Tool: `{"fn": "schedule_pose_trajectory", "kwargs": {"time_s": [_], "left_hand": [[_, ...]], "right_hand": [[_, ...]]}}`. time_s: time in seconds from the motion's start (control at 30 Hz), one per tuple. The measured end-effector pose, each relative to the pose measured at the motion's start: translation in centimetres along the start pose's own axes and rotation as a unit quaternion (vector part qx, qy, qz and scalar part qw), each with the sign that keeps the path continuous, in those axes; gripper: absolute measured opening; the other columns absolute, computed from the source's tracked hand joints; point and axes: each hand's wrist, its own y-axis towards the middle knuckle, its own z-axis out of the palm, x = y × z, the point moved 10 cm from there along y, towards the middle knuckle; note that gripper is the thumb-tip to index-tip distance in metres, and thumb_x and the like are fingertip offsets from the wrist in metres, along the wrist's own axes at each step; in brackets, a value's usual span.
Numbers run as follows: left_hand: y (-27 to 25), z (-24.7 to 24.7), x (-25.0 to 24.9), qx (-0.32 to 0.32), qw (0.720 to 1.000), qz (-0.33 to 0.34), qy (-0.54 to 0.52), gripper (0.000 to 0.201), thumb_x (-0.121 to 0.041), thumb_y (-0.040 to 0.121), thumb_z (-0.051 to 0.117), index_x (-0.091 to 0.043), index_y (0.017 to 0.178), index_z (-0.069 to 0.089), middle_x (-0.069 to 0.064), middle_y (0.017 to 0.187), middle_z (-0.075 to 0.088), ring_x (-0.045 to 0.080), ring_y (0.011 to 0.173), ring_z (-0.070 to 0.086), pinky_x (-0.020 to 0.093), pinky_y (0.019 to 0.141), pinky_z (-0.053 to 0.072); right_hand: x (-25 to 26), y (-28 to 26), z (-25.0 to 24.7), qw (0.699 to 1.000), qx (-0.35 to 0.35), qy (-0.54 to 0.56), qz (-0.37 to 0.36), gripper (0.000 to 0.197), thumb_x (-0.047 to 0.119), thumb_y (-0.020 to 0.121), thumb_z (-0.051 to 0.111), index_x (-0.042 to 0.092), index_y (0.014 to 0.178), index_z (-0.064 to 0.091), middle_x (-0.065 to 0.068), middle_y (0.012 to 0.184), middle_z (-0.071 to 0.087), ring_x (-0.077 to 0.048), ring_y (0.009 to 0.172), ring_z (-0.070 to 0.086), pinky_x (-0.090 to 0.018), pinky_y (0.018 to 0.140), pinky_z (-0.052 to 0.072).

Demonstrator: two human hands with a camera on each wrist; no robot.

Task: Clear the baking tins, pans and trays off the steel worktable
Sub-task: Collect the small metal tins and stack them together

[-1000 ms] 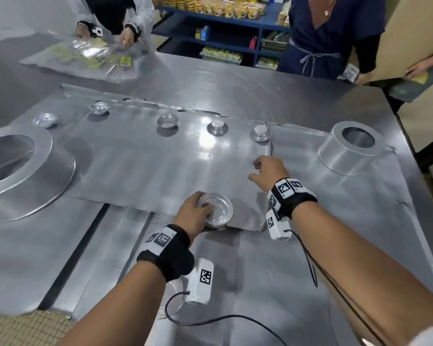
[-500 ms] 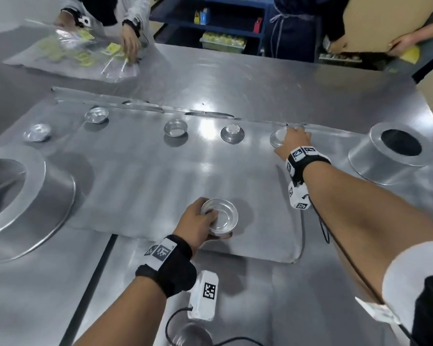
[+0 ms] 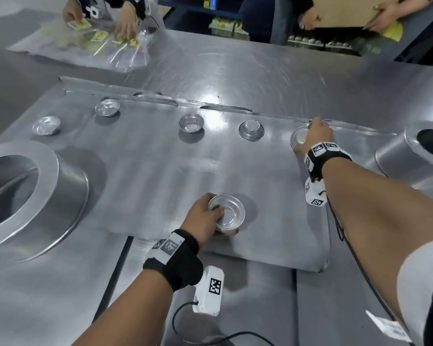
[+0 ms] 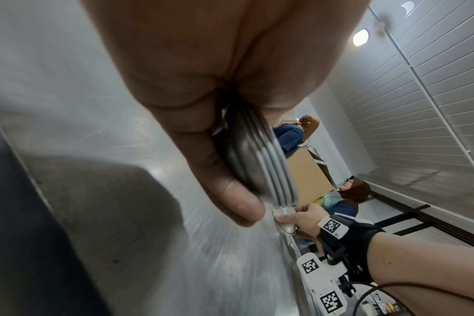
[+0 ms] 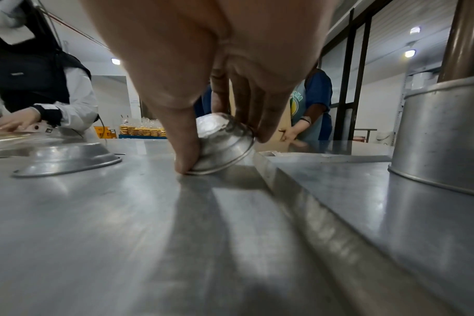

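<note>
My left hand [image 3: 205,216] grips a stack of small round tins [image 3: 226,213] nested together just above the flat tray [image 3: 135,186]; in the left wrist view the stacked tins [image 4: 260,166] show their rims between thumb and fingers. My right hand [image 3: 315,133] reaches to the tray's far right edge and pinches an upside-down small tin [image 5: 222,143] between thumb and fingers, tilting it up on one rim. Several more small tins stand in a row along the tray's far side: two upright ones [image 3: 107,107] [image 3: 46,125] at the left, an upright one [image 3: 191,123] and an inverted one [image 3: 251,129] in the middle.
A large inverted ring pan [image 3: 23,196] sits at the left and a tall round tin [image 3: 410,148] at the right. Across the steel worktable [image 3: 235,71] another person's hands [image 3: 125,23] sort packets on clear plastic. Someone holds a cardboard sheet [image 3: 348,8] at the back right.
My right hand has reached forward from the tray's middle to its far right tin and taken hold of it, tipping it up. The left hand kept its stack in place.
</note>
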Motion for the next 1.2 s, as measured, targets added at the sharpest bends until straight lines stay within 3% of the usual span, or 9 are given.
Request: {"fn": "schedule_pose_trajectory", "kwargs": {"time_s": [0.3,0.47,0.57,0.67,0.73,0.87,0.93,1.07,1.2], "left_hand": [[-2.4,-1.2,0.3,0.021,1.0,-0.003,0.008,0.014,0.008,0.094,0.047,0.002,0.104,0.055,0.024,0.107,0.053,0.044,0.087,0.062,0.062,0.071,0.058],[-4.4,-2.5,0.2,0.023,1.0,0.001,0.008,0.015,0.008,0.093,0.048,0.004,0.105,0.056,0.024,0.104,0.053,0.047,0.09,0.058,0.058,0.066,0.059],[-5.7,-3.5,0.3,0.023,0.999,0.0,0.022,0.017,-0.001,0.084,0.058,0.001,0.1,0.059,0.023,0.095,0.056,0.054,0.091,0.062,0.066,0.073,0.056],[-6.9,-4.3,0.5,0.037,0.999,-0.009,-0.012,0.012,-0.005,0.091,0.061,0.002,0.101,0.059,0.018,0.091,0.055,0.04,0.074,0.063,0.062,0.073,0.058],[-7.7,-4.8,0.8,0.043,0.998,-0.017,-0.037,0.02,-0.016,0.097,0.059,0.002,0.106,0.061,0.018,0.098,0.06,0.037,0.077,0.065,0.06,0.073,0.058],[-8.6,-5.8,1.3,0.056,0.996,-0.031,-0.068,0.055,-0.051,0.09,0.063,-0.004,0.118,0.064,0.022,0.123,0.062,0.042,0.114,0.06,0.048,0.07,0.059],[-9.0,-5.9,1.1,0.079,0.994,-0.033,-0.063,0.064,-0.059,0.087,0.062,-0.005,0.122,0.065,0.024,0.121,0.065,0.041,0.112,0.064,0.047,0.074,0.059],[-9.2,-6.3,0.7,0.102,0.994,-0.014,-0.042,0.056,-0.051,0.091,0.062,-0.004,0.121,0.063,0.026,0.112,0.069,0.038,0.098,0.071,0.049,0.078,0.059],[-9.4,-7.4,0.6,0.072,0.997,0.001,-0.016,0.032,-0.025,0.09,0.069,-0.003,0.111,0.062,0.029,0.114,0.066,0.038,0.092,0.069,0.061,0.085,0.055]], "right_hand": [[4.4,-8.7,-2.7,0.995,-0.034,0.069,-0.055,0.078,0.03,0.066,0.084,0.013,0.135,0.051,-0.013,0.135,0.051,-0.031,0.124,0.05,-0.035,0.1,0.044],[6.9,-16.5,-3.7,0.982,-0.037,0.162,-0.094,0.069,0.038,0.061,0.087,0.02,0.12,0.055,-0.007,0.118,0.05,-0.022,0.098,0.056,-0.03,0.086,0.049],[8.5,-21.5,-3.9,0.963,-0.016,0.238,-0.128,0.071,0.044,0.057,0.088,0.026,0.115,0.051,0.0,0.114,0.05,-0.02,0.097,0.061,-0.035,0.086,0.055],[10.4,-26.4,-4.2,0.933,0.016,0.32,-0.165,0.072,0.038,0.057,0.092,0.025,0.114,0.05,0.004,0.115,0.056,-0.011,0.1,0.063,-0.032,0.089,0.057],[11.5,-29.6,-4.7,0.914,0.025,0.366,-0.174,0.068,0.029,0.059,0.093,0.022,0.113,0.051,0.006,0.113,0.059,-0.008,0.102,0.064,-0.027,0.092,0.056],[12.8,-34.4,-5.0,0.882,0.025,0.431,-0.188,0.062,0.016,0.062,0.093,0.017,0.109,0.053,0.004,0.111,0.064,-0.007,0.102,0.068,-0.022,0.092,0.054],[13.3,-36.1,-4.4,0.877,0.036,0.436,-0.196,0.061,0.014,0.062,0.093,0.017,0.108,0.053,0.004,0.113,0.066,-0.006,0.104,0.068,-0.023,0.093,0.054],[14.1,-38.2,-2.3,0.875,0.072,0.433,-0.204,0.063,0.012,0.059,0.094,0.015,0.107,0.054,0.006,0.115,0.068,-0.008,0.106,0.067,-0.031,0.096,0.055],[15.0,-39.5,-0.7,0.873,0.101,0.429,-0.209,0.062,0.013,0.06,0.094,0.013,0.106,0.053,0.007,0.12,0.068,-0.004,0.108,0.066,-0.031,0.098,0.053]]}}
